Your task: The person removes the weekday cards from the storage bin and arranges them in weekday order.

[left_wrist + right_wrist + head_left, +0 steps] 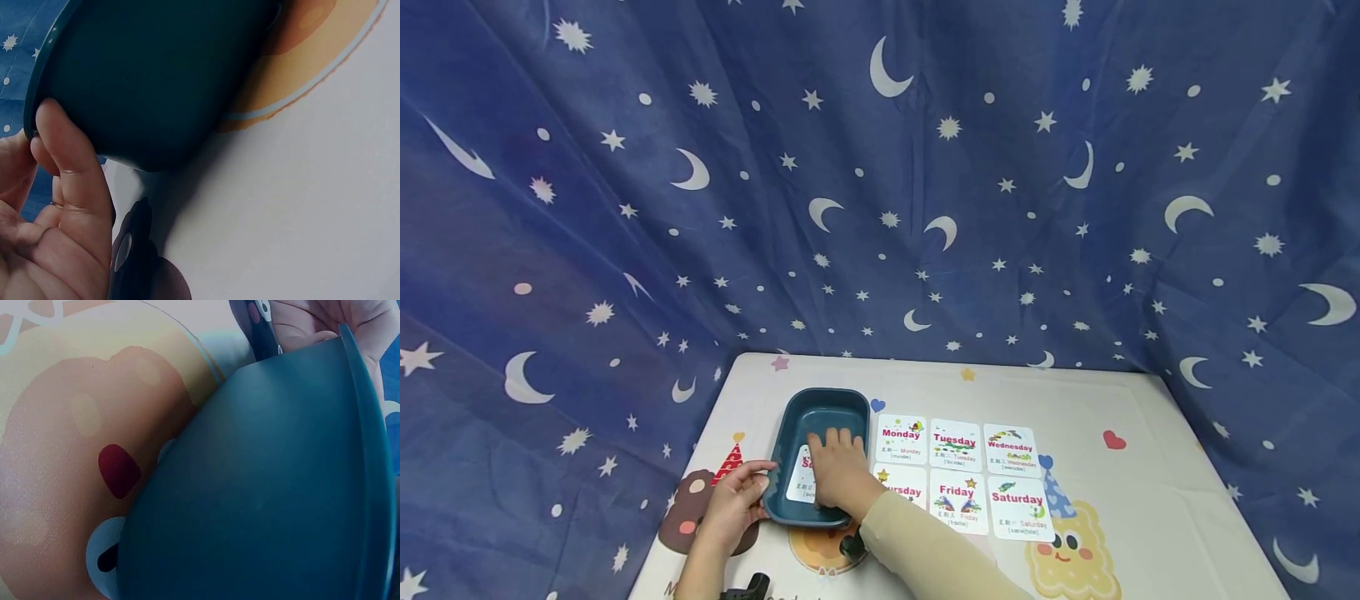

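Observation:
A dark teal plastic tray [778,450] stands at the left of the table. My left hand [735,502] pinches its left rim; in the left wrist view the fingers [69,156] lie along the outer wall. A white card [801,483] with red lettering starting "Su" is inside the tray. My right hand [842,473] reaches in over this card, covering its right part. Its fingertips are at the card's top edge and its thumb near the bottom edge. In the right wrist view, the tray's wall [269,475] hides the right hand.
Right of the tray lie two rows of weekday cards: Monday [901,442], Tuesday [955,454], Wednesday [1011,458] above, then a partly covered Thursday card [898,479], Friday [958,517] and Saturday [1021,521]. A blue star-patterned curtain [880,208] hangs behind the table.

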Available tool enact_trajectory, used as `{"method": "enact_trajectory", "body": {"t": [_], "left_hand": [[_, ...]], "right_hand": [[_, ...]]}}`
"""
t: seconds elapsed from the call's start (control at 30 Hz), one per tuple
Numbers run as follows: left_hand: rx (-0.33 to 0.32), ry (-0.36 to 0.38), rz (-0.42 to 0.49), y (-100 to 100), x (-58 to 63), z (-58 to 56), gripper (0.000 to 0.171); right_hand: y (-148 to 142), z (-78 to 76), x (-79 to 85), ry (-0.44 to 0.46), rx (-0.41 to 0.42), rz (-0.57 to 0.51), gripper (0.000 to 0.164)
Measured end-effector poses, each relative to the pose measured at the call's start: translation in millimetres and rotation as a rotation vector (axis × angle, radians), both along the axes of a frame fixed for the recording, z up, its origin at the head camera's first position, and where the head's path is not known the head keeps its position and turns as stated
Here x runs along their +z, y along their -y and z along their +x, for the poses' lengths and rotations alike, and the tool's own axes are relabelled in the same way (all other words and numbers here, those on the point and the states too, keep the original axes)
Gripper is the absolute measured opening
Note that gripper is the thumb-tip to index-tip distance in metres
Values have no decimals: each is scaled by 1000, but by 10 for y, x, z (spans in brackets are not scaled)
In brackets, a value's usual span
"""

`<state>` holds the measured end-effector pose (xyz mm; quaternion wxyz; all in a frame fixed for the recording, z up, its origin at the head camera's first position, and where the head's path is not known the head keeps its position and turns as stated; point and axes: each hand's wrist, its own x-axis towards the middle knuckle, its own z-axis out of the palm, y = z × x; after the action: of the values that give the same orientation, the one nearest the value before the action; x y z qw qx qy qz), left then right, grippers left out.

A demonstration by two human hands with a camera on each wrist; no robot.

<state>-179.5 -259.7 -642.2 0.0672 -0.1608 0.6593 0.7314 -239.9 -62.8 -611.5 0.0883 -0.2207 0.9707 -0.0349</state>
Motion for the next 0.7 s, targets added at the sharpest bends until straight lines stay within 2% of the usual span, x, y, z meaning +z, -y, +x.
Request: {"method": "enact_trajectory", "body": {"t": [0.37, 0.7], "left_hand": [[0, 3, -2, 3, -10, 5, 34], [4, 0, 0, 9, -13, 2, 34]], "right_hand": [[-5, -20, -37, 0, 6, 5, 111], [-5, -13, -36, -6, -3, -46, 108]]}}
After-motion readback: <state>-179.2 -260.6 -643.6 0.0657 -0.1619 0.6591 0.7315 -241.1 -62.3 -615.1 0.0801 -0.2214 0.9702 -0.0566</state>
